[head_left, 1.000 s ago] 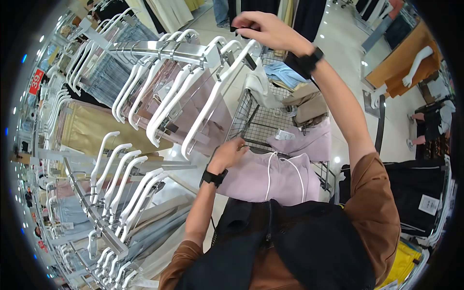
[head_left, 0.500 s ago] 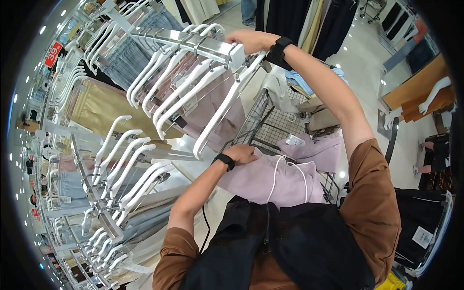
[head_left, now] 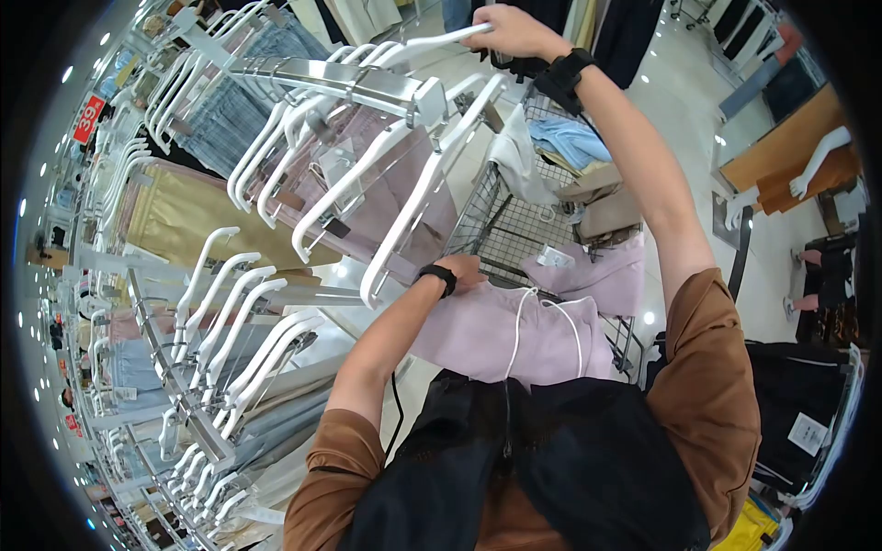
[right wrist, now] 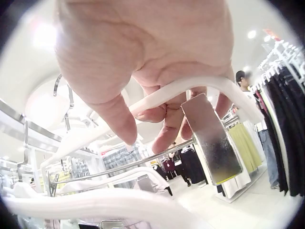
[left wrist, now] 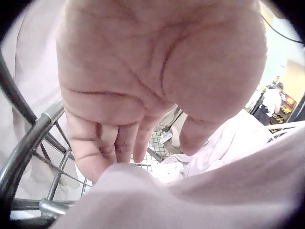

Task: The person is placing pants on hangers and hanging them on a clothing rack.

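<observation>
My right hand (head_left: pixel 516 30) grips a bare white clip hanger (head_left: pixel 441 39) beyond the rail's end. In the right wrist view, the thumb lies on the near side of the hanger arm (right wrist: pixel 174 90) and the fingers curl behind it; a metal clip (right wrist: pixel 212 138) hangs below. My left hand (head_left: pixel 466 269) rests at the waistband of folded lilac drawstring pants (head_left: pixel 478 335) at the cart's near edge. The left wrist view shows its fingers (left wrist: pixel 88 157) slightly bent, thumb apart, with lilac fabric (left wrist: pixel 157 200) just beneath.
The metal rail (head_left: pixel 331 83) carries more white hangers and pink pants (head_left: pixel 367 184). A wire cart (head_left: pixel 505 225) holds folded garments, including a light blue one (head_left: pixel 562 138). Another hanger rack (head_left: pixel 175 367) stands at left. Black pants (head_left: pixel 799 386) hang at right.
My right hand went left to the hangers at the rail's end, then drew back to the right holding a white hanger. My left hand stayed at the lilac pants.
</observation>
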Tool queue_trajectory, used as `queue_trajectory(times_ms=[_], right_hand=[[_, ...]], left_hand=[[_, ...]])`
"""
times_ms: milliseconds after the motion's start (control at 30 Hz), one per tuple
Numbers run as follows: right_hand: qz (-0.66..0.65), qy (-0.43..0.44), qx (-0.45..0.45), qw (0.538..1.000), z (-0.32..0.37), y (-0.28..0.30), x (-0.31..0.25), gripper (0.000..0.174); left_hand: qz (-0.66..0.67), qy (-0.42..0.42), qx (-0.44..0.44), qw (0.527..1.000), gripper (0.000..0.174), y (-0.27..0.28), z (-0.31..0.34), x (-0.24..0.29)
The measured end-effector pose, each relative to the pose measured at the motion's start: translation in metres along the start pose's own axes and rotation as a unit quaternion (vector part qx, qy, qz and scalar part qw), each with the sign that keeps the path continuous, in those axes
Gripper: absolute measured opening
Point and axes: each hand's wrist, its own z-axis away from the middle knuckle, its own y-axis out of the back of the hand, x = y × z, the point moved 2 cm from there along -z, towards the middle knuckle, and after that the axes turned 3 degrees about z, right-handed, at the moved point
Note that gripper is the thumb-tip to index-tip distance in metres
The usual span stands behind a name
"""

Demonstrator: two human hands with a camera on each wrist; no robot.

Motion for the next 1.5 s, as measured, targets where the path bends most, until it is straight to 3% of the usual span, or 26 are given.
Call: queue_trajectory(times_ms=[33, 100, 133, 200, 233, 267, 300, 333, 367, 400, 433, 500, 567, 600, 667, 700, 767, 833, 900, 933, 1067, 1167, 1233, 1300, 1500], right_hand=[[-0.055, 0.009, 0.017, 0.998, 0.006, 0.012, -0.005, 0.043], [-0.146, -0.196, -0.034, 0.969, 0.035, 0.054, -0.022, 0.018], [0.012, -0.11, 0.05, 0.993, 0.027, 0.047, 0.023, 0.026], [-0.08, -0.205, 0.057, 0.974, 0.056, 0.058, 0.033, 0.032], [-0.129, -0.26, 0.046, 0.956, 0.071, 0.064, 0.041, 0.034], [-0.031, -0.185, 0.111, 0.976, 0.081, 0.056, 0.072, 0.033], [-0.026, -0.195, 0.112, 0.974, 0.102, 0.056, 0.086, 0.033], [-0.007, -0.238, 0.123, 0.964, 0.12, 0.058, 0.099, 0.032], [0.011, -0.28, 0.133, 0.951, 0.139, 0.058, 0.11, 0.032], [0.056, -0.233, 0.155, 0.958, 0.149, 0.056, 0.12, 0.026], [0.015, -0.199, 0.145, 0.969, 0.174, 0.047, 0.146, 0.043], [0.078, -0.284, 0.15, 0.944, 0.221, 0.042, 0.145, 0.045], [0.104, -0.313, 0.152, 0.932, 0.273, 0.028, 0.136, 0.047], [0.081, -0.352, 0.145, 0.921, 0.297, 0.018, 0.127, 0.047], [0.061, -0.412, 0.133, 0.899, 0.343, -0.008, 0.116, 0.047], [0.065, -0.434, 0.129, 0.889, 0.364, -0.022, 0.111, 0.047], [0.057, -0.468, 0.118, 0.874, 0.391, -0.039, 0.083, 0.046], [0.026, -0.493, 0.109, 0.863, 0.41, -0.058, 0.065, 0.046], [-0.004, -0.517, 0.101, 0.85, 0.421, -0.079, 0.054, 0.046], [-0.056, -0.514, 0.104, 0.849, 0.422, -0.091, 0.049, 0.044], [-0.259, -0.527, 0.104, 0.802, 0.41, -0.118, 0.036, 0.028], [-0.339, -0.533, 0.117, 0.767, 0.408, -0.153, 0.045, 0.027], [-0.352, -0.531, 0.131, 0.76, 0.409, -0.175, 0.051, 0.025], [-0.333, -0.507, 0.137, 0.783, 0.404, -0.182, 0.047, 0.025], [-0.341, -0.525, 0.135, 0.768, 0.4, -0.195, 0.035, 0.026]], left_hand=[[0.0, -0.004, 0.002, 1.0, 0.056, 0.0, -0.004, 0.002], [-0.003, 0.0, -0.017, 1.0, 0.061, 0.001, -0.021, 0.002], [-0.006, 0.005, -0.047, 0.999, 0.063, -0.003, -0.037, -0.005], [0.049, -0.004, -0.058, 0.997, 0.071, -0.036, -0.096, -0.045], [0.043, -0.01, -0.066, 0.997, 0.071, -0.029, -0.087, -0.036], [0.056, 0.02, -0.071, 0.996, 0.067, -0.021, -0.078, -0.029], [0.069, 0.051, -0.075, 0.994, 0.064, -0.012, -0.067, -0.019], [0.072, 0.071, -0.11, 0.989, 0.082, -0.007, -0.07, -0.016], [0.068, 0.065, -0.117, 0.989, 0.082, -0.007, -0.074, -0.015], [0.086, 0.072, -0.112, 0.987, 0.083, -0.014, -0.086, -0.023], [0.105, 0.08, -0.108, 0.985, 0.085, -0.022, -0.098, -0.032], [0.137, 0.066, -0.107, 0.983, 0.088, -0.026, -0.107, -0.042], [0.282, 0.03, -0.038, 0.958, 0.079, -0.012, -0.095, -0.03], [0.28, 0.03, -0.044, 0.958, 0.079, -0.01, -0.091, -0.029], [0.426, -0.06, 0.04, 0.902, 0.05, -0.001, -0.083, -0.024], [0.425, -0.059, 0.036, 0.902, 0.05, 0.006, -0.072, -0.018], [0.474, -0.125, 0.105, 0.865, 0.016, 0.024, -0.042, -0.003], [0.474, -0.115, 0.12, 0.865, 0.014, 0.031, -0.029, 0.002], [0.528, -0.161, 0.171, 0.816, 0.016, 0.039, -0.012, 0.01], [0.524, -0.176, 0.175, 0.815, 0.019, 0.042, -0.005, 0.013], [0.449, -0.212, 0.218, 0.84, 0.024, 0.051, 0.01, 0.026], [0.395, -0.212, 0.244, 0.86, 0.025, 0.059, 0.032, 0.046], [0.387, -0.216, 0.253, 0.86, 0.025, 0.063, 0.042, 0.055], [0.38, -0.218, 0.263, 0.86, 0.025, 0.066, 0.051, 0.061], [0.298, -0.18, 0.308, 0.885, 0.018, 0.073, 0.071, 0.072]])
